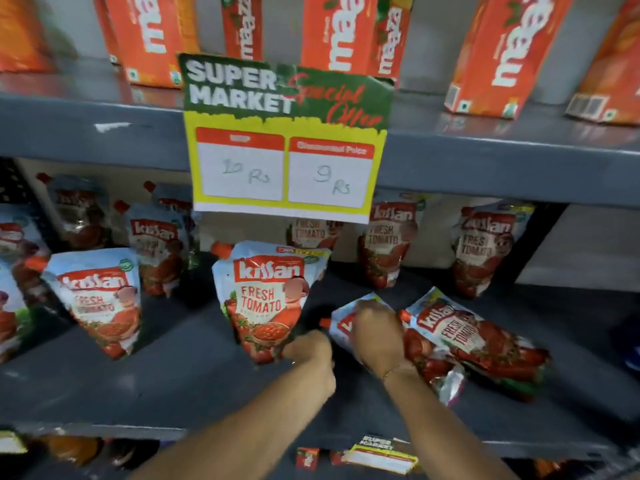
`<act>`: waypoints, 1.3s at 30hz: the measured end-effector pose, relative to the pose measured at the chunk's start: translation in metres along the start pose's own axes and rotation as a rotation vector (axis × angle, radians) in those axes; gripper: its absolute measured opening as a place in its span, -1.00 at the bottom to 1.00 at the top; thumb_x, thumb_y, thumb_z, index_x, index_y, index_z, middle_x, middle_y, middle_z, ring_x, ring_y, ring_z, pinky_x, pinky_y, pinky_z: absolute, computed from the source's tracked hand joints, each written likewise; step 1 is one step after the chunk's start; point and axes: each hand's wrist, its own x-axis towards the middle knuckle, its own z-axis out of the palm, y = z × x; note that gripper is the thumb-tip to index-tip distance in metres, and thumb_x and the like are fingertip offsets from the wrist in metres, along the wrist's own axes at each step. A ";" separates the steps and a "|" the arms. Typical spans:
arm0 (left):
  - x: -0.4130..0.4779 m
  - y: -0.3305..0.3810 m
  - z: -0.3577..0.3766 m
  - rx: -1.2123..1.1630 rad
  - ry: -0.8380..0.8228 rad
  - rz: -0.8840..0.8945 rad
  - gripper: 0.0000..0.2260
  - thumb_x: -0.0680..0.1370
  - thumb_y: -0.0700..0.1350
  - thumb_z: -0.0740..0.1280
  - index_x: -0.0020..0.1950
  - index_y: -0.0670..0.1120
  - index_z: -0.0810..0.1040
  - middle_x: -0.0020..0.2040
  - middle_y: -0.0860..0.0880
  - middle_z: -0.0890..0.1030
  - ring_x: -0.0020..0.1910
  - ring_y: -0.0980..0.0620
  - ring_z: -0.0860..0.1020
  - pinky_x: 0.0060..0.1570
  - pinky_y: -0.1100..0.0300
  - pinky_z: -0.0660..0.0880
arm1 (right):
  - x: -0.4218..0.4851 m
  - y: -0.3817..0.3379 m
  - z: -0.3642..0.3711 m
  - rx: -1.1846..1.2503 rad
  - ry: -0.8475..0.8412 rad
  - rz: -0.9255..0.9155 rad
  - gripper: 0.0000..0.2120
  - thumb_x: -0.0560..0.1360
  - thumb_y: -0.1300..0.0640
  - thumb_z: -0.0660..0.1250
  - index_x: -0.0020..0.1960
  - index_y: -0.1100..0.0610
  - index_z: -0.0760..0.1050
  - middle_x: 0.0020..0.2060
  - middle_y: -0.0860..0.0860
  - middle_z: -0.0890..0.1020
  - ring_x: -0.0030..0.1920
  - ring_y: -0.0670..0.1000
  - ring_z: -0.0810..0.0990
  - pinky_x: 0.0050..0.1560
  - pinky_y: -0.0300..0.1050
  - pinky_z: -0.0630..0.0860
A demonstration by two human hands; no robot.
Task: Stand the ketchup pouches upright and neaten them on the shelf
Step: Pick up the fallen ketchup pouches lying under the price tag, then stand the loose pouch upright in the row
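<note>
Several red-and-white Kissan ketchup pouches sit on the grey shelf (pixel 166 368). One pouch (pixel 266 296) stands upright in the middle, and my left hand (pixel 308 351) grips its bottom right corner. Just right of it a pouch (pixel 341 327) lies flat, and my right hand (pixel 375 336) is closed over its top. Beside that lies another flat pouch (pixel 474 341), partly over it. An upright pouch (pixel 100 299) stands front left. More stand along the back, such as one (pixel 384 244) at centre right and one (pixel 485 247) further right.
A yellow-and-green price card (pixel 287 140) hangs from the upper shelf edge and hides part of the back row. Orange Maaza juice cartons (pixel 498 53) stand on the shelf above. A dark upright post (pixel 540 244) bounds the right side. More goods show on the shelf below.
</note>
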 end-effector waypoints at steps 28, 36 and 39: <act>-0.037 -0.014 0.045 0.271 0.268 0.556 -0.84 0.52 -0.29 0.31 -0.26 -0.18 0.49 -0.23 -0.09 0.53 -0.27 0.00 0.49 -0.17 0.19 0.42 | 0.001 0.102 -0.048 0.522 -0.114 0.000 -0.82 0.52 0.20 0.25 -0.03 0.30 0.54 -0.01 0.24 0.64 0.06 0.20 0.59 -0.02 -0.11 0.49; -0.064 -0.085 0.118 0.034 -0.213 -0.118 -0.69 0.61 -0.23 0.19 0.34 -0.29 0.41 0.19 -0.22 0.54 0.18 -0.17 0.48 0.08 0.10 0.48 | 0.025 0.206 -0.091 0.013 -0.314 0.376 -0.56 0.46 0.03 0.25 0.30 0.15 0.41 0.25 0.13 0.53 0.22 0.17 0.51 0.20 0.00 0.45; -0.081 -0.090 0.151 0.092 -0.352 -0.180 -0.55 0.58 -0.18 0.28 0.45 -0.28 0.31 0.45 -0.24 0.37 0.42 -0.19 0.37 0.32 0.02 0.36 | 0.019 0.224 -0.105 0.156 -0.456 0.342 -0.60 0.45 0.09 0.33 0.23 0.24 0.47 0.18 0.16 0.59 0.13 0.13 0.60 0.03 -0.12 0.52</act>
